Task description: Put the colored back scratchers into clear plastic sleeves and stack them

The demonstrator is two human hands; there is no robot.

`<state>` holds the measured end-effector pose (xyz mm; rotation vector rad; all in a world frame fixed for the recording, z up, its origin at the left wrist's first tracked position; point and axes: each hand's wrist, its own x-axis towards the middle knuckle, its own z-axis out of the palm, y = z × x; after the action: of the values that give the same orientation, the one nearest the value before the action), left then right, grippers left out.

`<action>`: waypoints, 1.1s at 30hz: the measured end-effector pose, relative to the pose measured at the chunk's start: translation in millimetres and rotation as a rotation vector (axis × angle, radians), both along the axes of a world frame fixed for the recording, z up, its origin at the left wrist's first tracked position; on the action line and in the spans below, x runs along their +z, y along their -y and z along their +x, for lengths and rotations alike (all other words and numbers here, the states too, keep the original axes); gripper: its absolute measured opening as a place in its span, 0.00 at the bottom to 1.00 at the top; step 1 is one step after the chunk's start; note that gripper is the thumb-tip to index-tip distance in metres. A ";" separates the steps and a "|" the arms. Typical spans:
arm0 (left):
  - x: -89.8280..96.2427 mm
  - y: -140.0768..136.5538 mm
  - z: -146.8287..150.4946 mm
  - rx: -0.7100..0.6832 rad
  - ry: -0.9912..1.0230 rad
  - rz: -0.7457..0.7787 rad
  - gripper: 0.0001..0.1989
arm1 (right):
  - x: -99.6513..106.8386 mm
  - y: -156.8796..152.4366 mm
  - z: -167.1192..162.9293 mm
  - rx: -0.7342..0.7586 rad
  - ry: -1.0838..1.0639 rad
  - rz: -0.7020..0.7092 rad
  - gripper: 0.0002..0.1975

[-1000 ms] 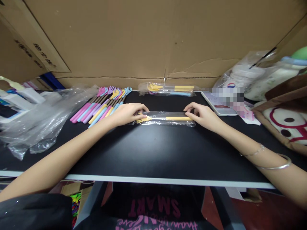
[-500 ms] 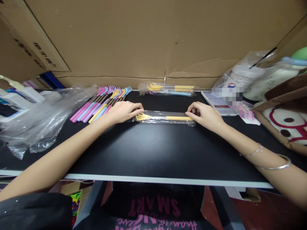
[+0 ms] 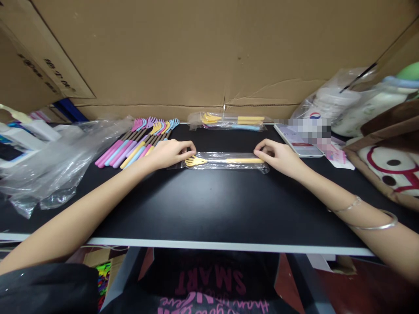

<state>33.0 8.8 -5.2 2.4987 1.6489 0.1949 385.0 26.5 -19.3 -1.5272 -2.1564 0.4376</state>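
- Clock: centred on the scratcher, 12 at the table's far side.
- Scratcher, yellow, one: flat on the table, inside a clear sleeve; between the hands.
- Long axis: 9 to 3; claw at 9, handle at 3.
- Left hand: at 9; thumb and forefinger tips together, pinching the sleeve at its claw end.
- Right hand: at 3; thumb and forefinger tips pinching the sleeve's 12 o'clock edge, by the handle's end.
- Nearer hand: left to the claw, right to the handle; from the left hand the scratcher lies towards 3, from the right towards 9.
- Loose scratchers, mixed colours: fanned out at 10, beyond the left wrist.
- Packed scratchers: at 12, apart from both hands, roughly parallel to the first.
- Phone: at 2, just beyond the right hand.
- Bags, clear: at 9, left of the loose scratchers.
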 end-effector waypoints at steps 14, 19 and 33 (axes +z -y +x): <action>-4.4 -3.0 -1.9 -0.030 0.158 -0.019 0.19 | 2.4 -1.8 2.0 0.091 -0.418 -0.241 0.29; -6.2 -4.6 -2.8 -0.077 0.267 -0.048 0.18 | 9.0 5.5 -2.8 0.032 -0.539 -0.368 0.31; -4.5 -13.4 1.2 -0.027 0.435 -0.011 0.15 | 8.0 -0.8 3.3 -0.001 -0.602 -0.376 0.32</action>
<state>34.2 22.2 -9.7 2.2563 1.4294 0.6701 388.3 27.3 -11.3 -1.3416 -1.6563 1.1868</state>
